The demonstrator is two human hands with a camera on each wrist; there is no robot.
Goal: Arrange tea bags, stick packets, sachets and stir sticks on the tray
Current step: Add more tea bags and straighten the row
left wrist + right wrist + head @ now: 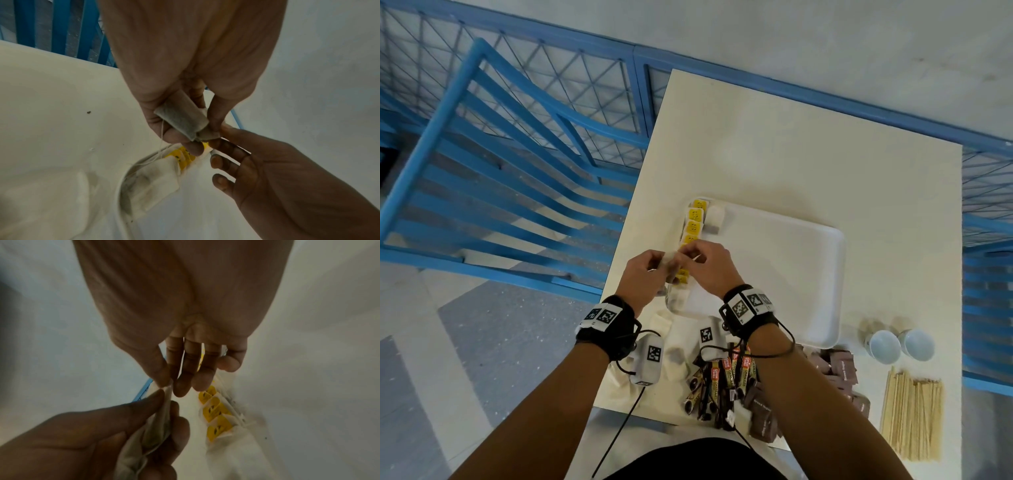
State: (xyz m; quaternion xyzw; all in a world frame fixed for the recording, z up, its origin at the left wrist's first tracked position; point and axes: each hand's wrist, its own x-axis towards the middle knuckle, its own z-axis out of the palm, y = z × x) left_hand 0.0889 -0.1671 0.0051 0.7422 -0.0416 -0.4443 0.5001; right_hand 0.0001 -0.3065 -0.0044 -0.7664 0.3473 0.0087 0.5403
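- The left hand (645, 274) is gripping a tea bag (182, 118) between thumb and curled fingers, holding it above the near left corner of the white tray (774, 267).
- The right hand (705, 265) is pinching the upper edge of that same tea bag with thumb and forefinger, while its other fingers are hanging loosely extended.
- A row of tea bags with yellow tags (693, 219) is lying along the tray's left rim, partly hidden under both hands.
- More loose tea bags (674, 359) are sitting on the table (791, 154) just before the tray, beneath the left wrist.
- Stick packets (719, 380) are lying in a heap near the table's front edge, with brown sachets (839, 370) beside them to the right.
- Stir sticks (911, 414) are lying in a bundle at the far right, below two white cups (900, 344).
- A blue chair (500, 164) is standing to the left of the table.
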